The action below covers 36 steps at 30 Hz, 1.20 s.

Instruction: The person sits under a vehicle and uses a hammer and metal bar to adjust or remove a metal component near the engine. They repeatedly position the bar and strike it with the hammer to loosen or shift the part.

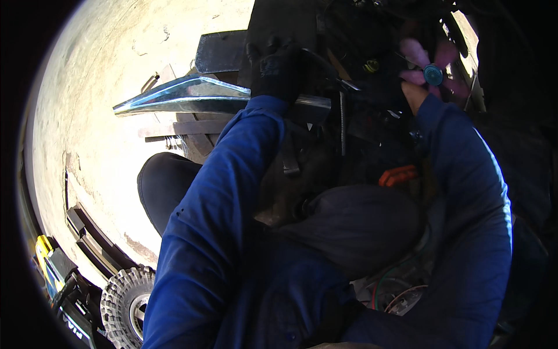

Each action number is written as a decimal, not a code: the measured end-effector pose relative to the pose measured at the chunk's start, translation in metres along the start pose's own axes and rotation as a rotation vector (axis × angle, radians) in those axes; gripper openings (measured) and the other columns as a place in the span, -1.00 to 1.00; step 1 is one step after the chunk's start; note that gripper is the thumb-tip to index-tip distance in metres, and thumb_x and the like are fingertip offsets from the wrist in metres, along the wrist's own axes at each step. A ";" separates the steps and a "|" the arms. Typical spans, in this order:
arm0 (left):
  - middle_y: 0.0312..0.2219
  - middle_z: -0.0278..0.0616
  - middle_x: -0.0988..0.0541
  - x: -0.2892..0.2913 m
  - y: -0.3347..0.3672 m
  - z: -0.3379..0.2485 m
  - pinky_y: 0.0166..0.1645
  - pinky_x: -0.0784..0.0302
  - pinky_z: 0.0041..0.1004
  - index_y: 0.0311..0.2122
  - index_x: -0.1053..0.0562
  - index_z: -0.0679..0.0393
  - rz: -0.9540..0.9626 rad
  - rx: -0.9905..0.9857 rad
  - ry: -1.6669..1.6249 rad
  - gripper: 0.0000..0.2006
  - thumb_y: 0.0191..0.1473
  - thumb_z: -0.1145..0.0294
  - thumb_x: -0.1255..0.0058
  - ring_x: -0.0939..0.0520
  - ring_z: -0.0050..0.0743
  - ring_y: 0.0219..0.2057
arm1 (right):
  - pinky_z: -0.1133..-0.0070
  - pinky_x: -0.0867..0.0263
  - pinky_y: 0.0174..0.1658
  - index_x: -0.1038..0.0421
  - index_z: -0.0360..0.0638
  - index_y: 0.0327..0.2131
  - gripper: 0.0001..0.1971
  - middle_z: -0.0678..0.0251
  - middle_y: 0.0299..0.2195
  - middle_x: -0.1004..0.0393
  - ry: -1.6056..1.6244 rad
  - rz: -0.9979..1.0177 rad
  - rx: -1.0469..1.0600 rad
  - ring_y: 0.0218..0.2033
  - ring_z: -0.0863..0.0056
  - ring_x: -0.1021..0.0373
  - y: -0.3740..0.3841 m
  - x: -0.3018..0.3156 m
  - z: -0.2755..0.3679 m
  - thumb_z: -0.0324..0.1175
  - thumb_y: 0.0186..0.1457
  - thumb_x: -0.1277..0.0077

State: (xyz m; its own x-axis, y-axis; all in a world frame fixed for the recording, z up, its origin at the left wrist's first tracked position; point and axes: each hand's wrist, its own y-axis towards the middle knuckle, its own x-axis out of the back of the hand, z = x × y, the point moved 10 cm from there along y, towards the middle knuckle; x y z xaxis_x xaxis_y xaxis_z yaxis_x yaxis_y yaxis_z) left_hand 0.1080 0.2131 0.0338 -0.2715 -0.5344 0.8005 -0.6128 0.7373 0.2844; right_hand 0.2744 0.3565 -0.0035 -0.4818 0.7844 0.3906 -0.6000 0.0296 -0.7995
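Note:
My left hand, in a black glove, lies on an upright dark flat panel with its fingers apart. Beneath that wrist passes a long tapered piece with a shiny, bluish edge, pointing left. On the right, a bit of my bare right hand shows beside a pink-bladed fan with a teal hub. Shadow and the fan conceal the fingers, so their grip cannot be made out. A thin rod and a cable-like curve lie in the shade between my hands.
Flat metal bars lie left of my knee on the pale floor. An orange object sits in shadow near my right forearm. A knobbly tyre stands at lower left, and thin wires run at lower right.

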 end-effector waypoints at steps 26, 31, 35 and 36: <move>0.21 -0.23 -0.44 -0.010 -0.013 -0.102 0.52 0.16 0.05 0.26 -0.38 -0.09 0.257 -0.708 -0.028 -0.39 0.09 0.11 -0.21 -0.32 -0.12 0.34 | 0.29 -0.50 -0.14 -0.65 -0.26 -0.19 -0.54 0.02 -0.22 -0.66 -0.384 -0.251 0.103 -0.22 0.16 -0.61 0.025 0.004 -0.018 -0.02 0.06 -0.17; -0.09 -0.22 -0.60 -0.021 -0.008 -0.112 0.32 -0.25 0.01 0.06 -0.53 -0.05 0.205 -0.750 -0.016 -0.53 0.01 0.13 -0.26 -0.53 -0.13 0.07 | 0.28 -0.50 -0.13 -0.65 -0.24 -0.16 -0.55 0.00 -0.17 -0.65 -0.422 -0.203 0.096 -0.17 0.13 -0.60 0.019 0.005 -0.014 -0.04 0.04 -0.17; -0.37 -0.29 -0.65 -0.019 0.001 -0.117 0.01 -0.40 -0.09 -0.19 -0.62 -0.10 0.201 -0.714 -0.121 -0.73 -0.06 0.19 -0.27 -0.65 -0.18 -0.22 | 0.28 -0.50 -0.13 -0.64 -0.24 -0.12 -0.53 0.00 -0.14 -0.65 -0.371 -0.367 0.184 -0.14 0.13 -0.60 0.010 0.016 -0.001 -0.05 0.03 -0.17; -0.40 -0.31 -0.65 -0.010 0.002 -0.119 -0.06 -0.41 -0.11 -0.25 -0.63 -0.12 0.127 -0.723 -0.168 -0.78 -0.08 0.20 -0.27 -0.66 -0.19 -0.28 | 0.29 -0.50 -0.13 -0.63 -0.25 -0.10 -0.51 0.00 -0.13 -0.65 -0.364 -0.371 0.175 -0.14 0.14 -0.60 0.010 0.018 -0.002 -0.05 0.03 -0.17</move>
State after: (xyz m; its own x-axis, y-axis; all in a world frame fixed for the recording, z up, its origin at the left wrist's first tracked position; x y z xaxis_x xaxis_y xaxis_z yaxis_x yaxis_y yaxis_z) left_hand 0.1980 0.2689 0.0891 -0.4528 -0.4404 0.7752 0.0553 0.8539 0.5175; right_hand 0.2610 0.3717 -0.0051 -0.3891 0.4746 0.7895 -0.8540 0.1355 -0.5023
